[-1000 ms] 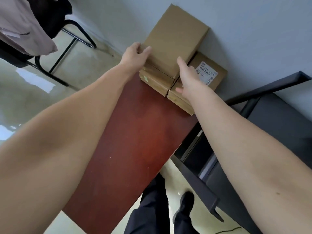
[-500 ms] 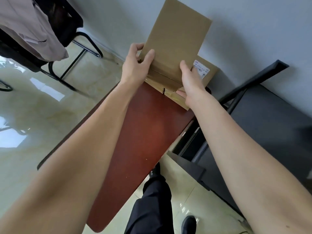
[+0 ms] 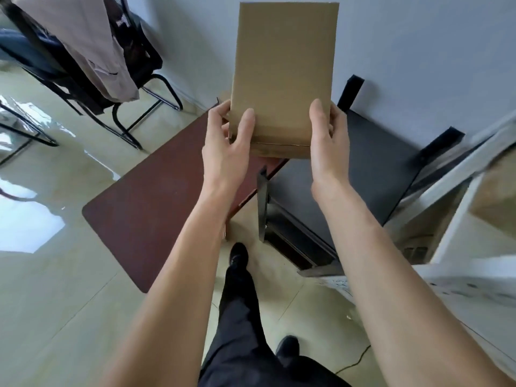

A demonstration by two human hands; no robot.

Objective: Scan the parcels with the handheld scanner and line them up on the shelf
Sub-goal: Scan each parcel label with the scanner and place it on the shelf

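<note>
A flat brown cardboard parcel is held upright in the air in front of the grey wall. My left hand grips its lower left edge, thumb on the front face. My right hand grips its lower right edge the same way. The parcel hangs above the far end of the dark red table. A small corner of another brown parcel shows behind it on the table. No scanner is in view.
A dark grey metal shelf stands right of the table, against the wall. A white rack with a brown box is at the far right. A black chair draped with a cloth stands at the back left. My legs stand on the glossy floor.
Both hands have lifted the top parcel off the stack on the table and raised it upright, moving it right toward the shelf. The view has pulled back from the table.
</note>
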